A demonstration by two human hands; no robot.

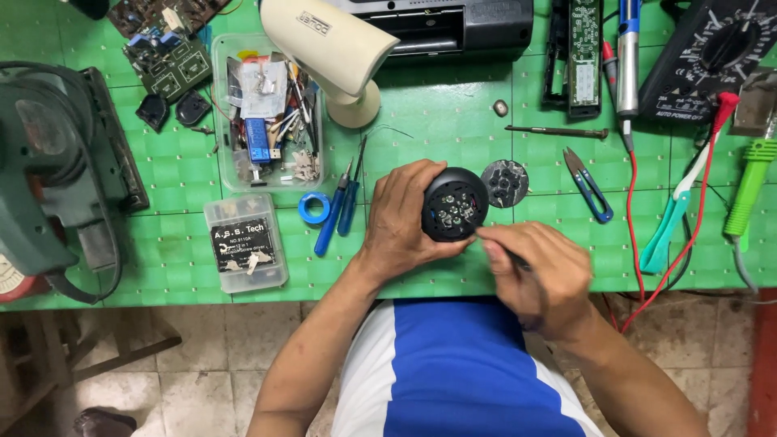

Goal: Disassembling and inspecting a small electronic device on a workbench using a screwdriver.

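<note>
A person in a blue-and-white shirt (453, 372) bends over a green gridded bench (453, 121), both hands busy at its near edge. The right hand (538, 275) is closed around a thin dark tool, probably a small screwdriver, whose tip meets the lower rim of a round black housing (455, 204). The left hand (401, 222) wraps that housing from the side and tilts its open face up toward the camera, apparently to steady it and show the small shiny parts inside. Just beside it lies a dark perforated disc (505, 183), flat on the mat. Farther left sit two blue-handled screwdrivers (340, 210), a blue tape ring (313, 208) and a small clear lidded box (245, 243) with a black label. To the right rest blue snips (588, 184) and teal tweezers (668, 222), with a red lead (706, 194) curling past them. Behind stand a clear tub (267, 113) crammed with metal oddments, a cream plastic camera body (332, 44), a bare circuit board (166, 57) and, at the far right corner, a black multimeter (712, 57). A green power sander (48, 178) crowds the left edge.
</note>
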